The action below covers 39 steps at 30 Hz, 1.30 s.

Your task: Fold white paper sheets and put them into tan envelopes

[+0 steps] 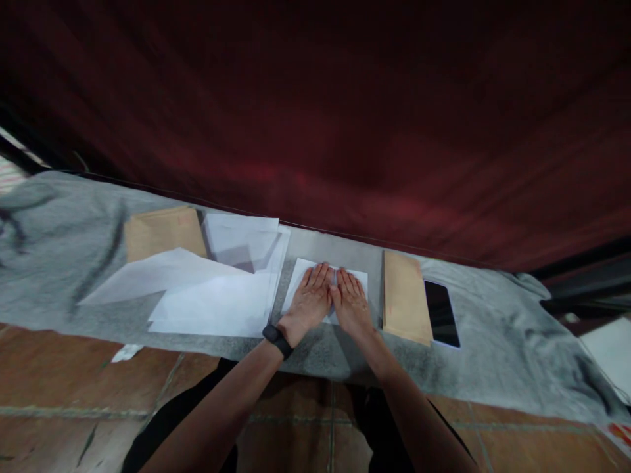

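Both of my hands lie flat, side by side, on a small white sheet of paper (292, 284) that looks folded. My left hand (314, 293), with a black band on its wrist, covers the sheet's left and middle part, fingers stretched out. Beside it my right hand (351, 301) presses on the right part, its fingers extended too. The thumbs meet near the middle. To the left is a pile of larger white sheets (217, 305), one curling up. A stack of brown envelopes (407, 295) sits to the right of my right hand.
Another stack of brown envelopes (162, 233) lies at the far left, partly under the curled sheet. A phone (442, 314) with a dark screen rests right of the nearer envelopes. Grey cloth (503, 348) covers the surface. A dark red curtain (315, 131) hangs behind; tiled floor (197, 387) shows below.
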Available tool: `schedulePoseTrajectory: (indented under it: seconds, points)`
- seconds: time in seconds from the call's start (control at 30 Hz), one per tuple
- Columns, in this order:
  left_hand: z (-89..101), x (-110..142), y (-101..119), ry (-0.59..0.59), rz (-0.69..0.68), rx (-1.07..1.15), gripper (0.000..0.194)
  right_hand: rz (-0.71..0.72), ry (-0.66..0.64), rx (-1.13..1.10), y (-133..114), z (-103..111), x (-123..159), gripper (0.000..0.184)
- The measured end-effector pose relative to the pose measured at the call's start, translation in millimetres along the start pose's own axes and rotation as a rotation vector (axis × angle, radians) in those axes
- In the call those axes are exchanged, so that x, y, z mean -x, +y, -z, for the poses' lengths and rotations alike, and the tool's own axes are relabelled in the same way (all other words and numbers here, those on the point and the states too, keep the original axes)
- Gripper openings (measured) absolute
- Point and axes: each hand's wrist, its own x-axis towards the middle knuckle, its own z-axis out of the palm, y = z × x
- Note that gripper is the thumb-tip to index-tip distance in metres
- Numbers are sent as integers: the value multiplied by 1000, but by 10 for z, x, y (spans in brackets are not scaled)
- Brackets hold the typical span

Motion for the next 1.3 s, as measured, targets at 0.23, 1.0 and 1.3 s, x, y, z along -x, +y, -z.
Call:
schedulePoseTrajectory:
  seconds: [0.23, 1.0, 1.3]
  points:
    - [1, 19, -64, 64, 91, -12, 56, -17, 107, 116, 62, -42, 24, 56]
    - [-4, 260, -262, 162, 290, -36, 60, -108, 230, 196, 158, -14, 205, 64]
    - [27, 445, 5, 137, 45, 5, 60, 114, 89, 60, -173, 89, 424, 55]
